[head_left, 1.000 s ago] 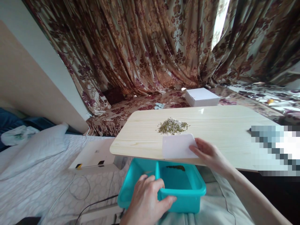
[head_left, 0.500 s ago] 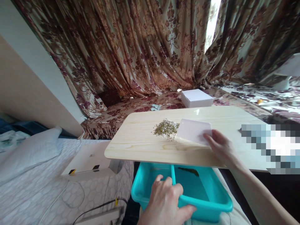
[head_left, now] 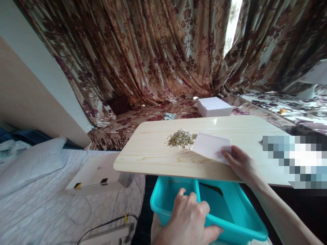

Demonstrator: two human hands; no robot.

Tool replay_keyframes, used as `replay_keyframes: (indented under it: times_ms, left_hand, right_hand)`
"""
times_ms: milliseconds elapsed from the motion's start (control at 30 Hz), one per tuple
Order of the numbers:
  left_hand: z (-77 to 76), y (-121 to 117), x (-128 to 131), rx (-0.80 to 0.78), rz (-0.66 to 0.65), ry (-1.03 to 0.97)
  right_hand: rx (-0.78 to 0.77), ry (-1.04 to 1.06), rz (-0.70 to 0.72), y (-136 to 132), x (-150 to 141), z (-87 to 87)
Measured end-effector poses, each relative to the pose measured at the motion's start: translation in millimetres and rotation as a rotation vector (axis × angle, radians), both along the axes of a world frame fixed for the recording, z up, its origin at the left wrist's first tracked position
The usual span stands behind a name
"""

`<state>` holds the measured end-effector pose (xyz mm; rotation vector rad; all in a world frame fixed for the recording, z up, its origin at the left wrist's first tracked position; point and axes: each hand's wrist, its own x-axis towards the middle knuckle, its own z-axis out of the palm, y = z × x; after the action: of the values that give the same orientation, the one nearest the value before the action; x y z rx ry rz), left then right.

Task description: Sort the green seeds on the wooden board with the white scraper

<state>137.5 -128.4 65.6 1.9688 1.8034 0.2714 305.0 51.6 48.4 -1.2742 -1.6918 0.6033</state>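
Observation:
My right hand [head_left: 242, 164] grips a flat white plastic scraper [head_left: 211, 148] by its right end. The scraper's left edge touches or nearly touches a loose heap of small green seed-like bits mixed with white powder [head_left: 182, 139]. That heap lies on a pale wooden board [head_left: 153, 160]. Lower down, my left hand [head_left: 190, 216] grasps the near rim of a turquoise plastic tub [head_left: 237, 223], fingers over the inside and thumb on the outer side. The tub has a divider, and its far part sits beneath the board's front edge. A dark greenish patch [head_left: 212, 188] shows in its right compartment.
Behind the board stands a white box [head_left: 215, 106] on a flower-patterned cover, with a small pale blue cloth [head_left: 169, 116] nearby. A white carton [head_left: 94, 172] and cables lie on the quilted bed at left. A blurred-out patch [head_left: 296, 161] covers the board's right end.
The tub has shifted right and slightly toward me, together with my left hand. The scraper has come down a little, toward the board's front edge. The heap looks the same.

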Motion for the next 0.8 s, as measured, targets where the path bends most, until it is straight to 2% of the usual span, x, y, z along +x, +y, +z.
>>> replay_keyframes:
  times_ms: [233, 500, 800]
  left_hand:
    - [0.0, -0.3, -0.8, 0.016, -0.001, 0.007]
    - [-0.1, -0.7, -0.9, 0.024, 0.005, 0.014]
    - [2.6, 1.2, -1.0, 0.006, 0.001, 0.028]
  right_hand:
    - [-0.056, 0.128, 0.144, -16.2, -3.2, -7.8]
    - [-0.08, 0.101, 0.104, -23.9, 6.9, -2.0]
    - [-0.162, 0.202, 0.202, -51.1, -6.8, 4.1]
